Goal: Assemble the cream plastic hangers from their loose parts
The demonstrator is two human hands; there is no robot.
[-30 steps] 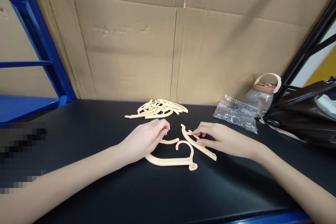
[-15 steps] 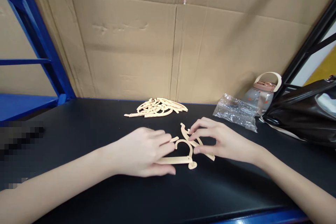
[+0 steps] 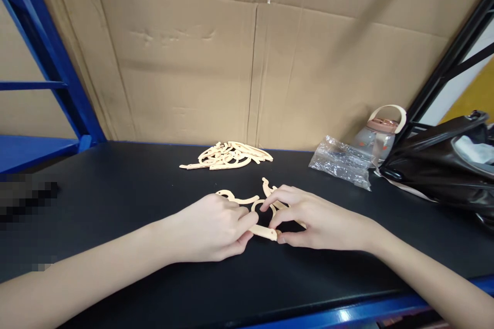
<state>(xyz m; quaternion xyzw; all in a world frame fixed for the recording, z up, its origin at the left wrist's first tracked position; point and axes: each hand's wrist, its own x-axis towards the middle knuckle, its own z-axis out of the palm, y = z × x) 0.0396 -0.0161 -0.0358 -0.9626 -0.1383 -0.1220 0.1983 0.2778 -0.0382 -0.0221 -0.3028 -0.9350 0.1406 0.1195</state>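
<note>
My left hand (image 3: 216, 229) is closed, thumb and fingers pinching a flat, cream plastic arm of what looks like a folding clothes hanger (image 3: 264, 232). My right hand (image 3: 309, 218) has its thumb and index finger closed at the small rounded part by the arm's right end. A curved hook (image 3: 257, 204) rises behind the arm, partly covered by my right fingers. Just beyond my left knuckles lies a curvy cream piece (image 3: 247, 200). Another cream piece (image 3: 266, 186) lies under and behind my right hand, mostly hidden.
A pile of similar cream pieces (image 3: 231, 157) lies at the back of the black table (image 3: 154, 288). At the right are a crinkled clear plastic bag (image 3: 339, 162), a bottle with a handle (image 3: 376, 136) and a dark shiny bag (image 3: 432, 164). Cardboard (image 3: 185, 61) stands behind.
My left fingers have closed on the hanger arm, whose right end has shifted slightly left. My right hand has moved left and down, from the piece behind to the arm's end.
</note>
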